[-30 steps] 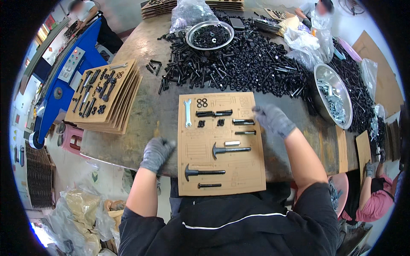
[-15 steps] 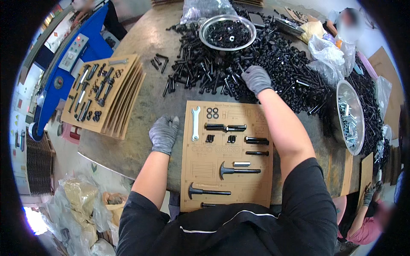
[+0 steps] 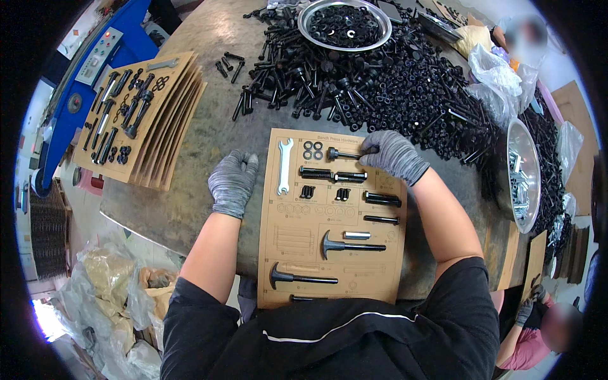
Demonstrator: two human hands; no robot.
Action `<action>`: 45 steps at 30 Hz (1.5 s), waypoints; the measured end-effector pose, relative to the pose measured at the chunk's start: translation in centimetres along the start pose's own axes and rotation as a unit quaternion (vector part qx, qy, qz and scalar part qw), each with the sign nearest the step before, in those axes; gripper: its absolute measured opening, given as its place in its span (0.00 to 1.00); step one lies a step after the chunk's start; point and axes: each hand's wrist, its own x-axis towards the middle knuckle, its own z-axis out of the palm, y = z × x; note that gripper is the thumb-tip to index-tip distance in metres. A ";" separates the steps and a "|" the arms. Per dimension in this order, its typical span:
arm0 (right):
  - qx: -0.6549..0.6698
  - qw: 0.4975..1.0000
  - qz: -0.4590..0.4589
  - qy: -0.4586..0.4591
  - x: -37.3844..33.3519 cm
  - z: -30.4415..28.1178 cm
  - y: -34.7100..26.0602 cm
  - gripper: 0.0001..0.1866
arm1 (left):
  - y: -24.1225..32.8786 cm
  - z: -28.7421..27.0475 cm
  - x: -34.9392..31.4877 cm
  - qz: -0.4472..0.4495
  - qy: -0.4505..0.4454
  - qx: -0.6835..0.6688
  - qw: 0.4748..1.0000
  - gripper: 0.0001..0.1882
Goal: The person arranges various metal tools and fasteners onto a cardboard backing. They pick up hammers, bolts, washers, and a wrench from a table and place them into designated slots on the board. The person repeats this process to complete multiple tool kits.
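My right hand (image 3: 389,154), in a grey glove, pinches the shaft end of a black knob-headed bolt (image 3: 342,154) over the upper part of a printed cardboard sheet (image 3: 294,244). Left of the sheet, my left hand (image 3: 233,182), also gloved, rests on the table with its fingers loosely out and nothing in them. The sheet bears a silver open-end wrench (image 3: 285,166), black washers (image 3: 313,150), thick black bolts (image 3: 316,173), small black screws (image 3: 308,192), a silver sleeve (image 3: 356,235) and two T-headed black pins (image 3: 351,246). My body covers the sheet's lower edge.
Beyond the sheet spreads a heap of black bolts and nuts (image 3: 392,95), with a metal bowl of washers (image 3: 305,31) on it. A bowl of silver sleeves (image 3: 533,171) stands right. Filled cardboard sheets (image 3: 161,136) are stacked left. A co-worker (image 3: 529,348) is at lower right.
My right hand has come back from the heap to the cardboard sheet, bringing the black knob-headed bolt. My left hand stays beside the sheet. The whole view has shifted slightly.
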 end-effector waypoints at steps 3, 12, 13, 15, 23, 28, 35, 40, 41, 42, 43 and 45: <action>0.059 0.989 -0.043 0.132 0.9 -2.9 0.1 0.11 | 0.1 0.2 0.1 -0.002 -0.002 -0.006 1.000 0.14; -0.318 0.928 0.038 0.190 10.2 -6.0 0.5 0.19 | 0.2 0.1 0.2 -0.003 -0.004 -0.015 1.000 0.14; -0.267 0.940 0.054 0.207 9.3 -6.2 -0.1 0.19 | 0.0 -0.2 0.0 -0.003 0.001 -0.028 1.000 0.13; -0.170 0.951 0.092 0.240 5.0 -6.5 -1.1 0.17 | 0.3 -0.5 -0.3 0.001 0.009 -0.064 0.998 0.12; 0.043 0.992 0.016 0.118 -3.4 0.0 3.9 0.16 | 8.5 -1.8 -0.3 0.362 0.027 -0.140 0.921 0.15; 0.123 0.984 0.004 0.127 -3.9 1.7 3.2 0.15 | 12.5 1.3 1.5 0.351 -0.081 0.012 0.933 0.19; 0.182 0.973 -0.010 0.144 -3.5 2.3 1.4 0.15 | 13.1 2.2 1.7 0.333 -0.112 0.036 0.936 0.19; 0.062 0.992 -0.016 0.110 -3.3 1.4 1.5 0.18 | 13.2 2.4 1.8 0.340 -0.123 0.049 0.931 0.18; 0.067 0.991 -0.008 0.119 -3.3 1.6 1.4 0.18 | 13.0 2.5 1.9 0.336 -0.125 0.050 0.932 0.18; 0.072 0.989 -0.002 0.127 -3.4 1.7 1.2 0.18 | 12.9 2.5 1.9 0.340 -0.128 0.044 0.931 0.18; 0.077 0.988 0.004 0.137 -3.4 1.8 0.9 0.17 | 12.9 2.4 1.9 0.338 -0.127 0.043 0.931 0.18; 0.095 0.989 0.015 0.116 -3.5 1.6 0.6 0.16 | 13.0 2.1 1.7 0.334 -0.124 0.042 0.933 0.17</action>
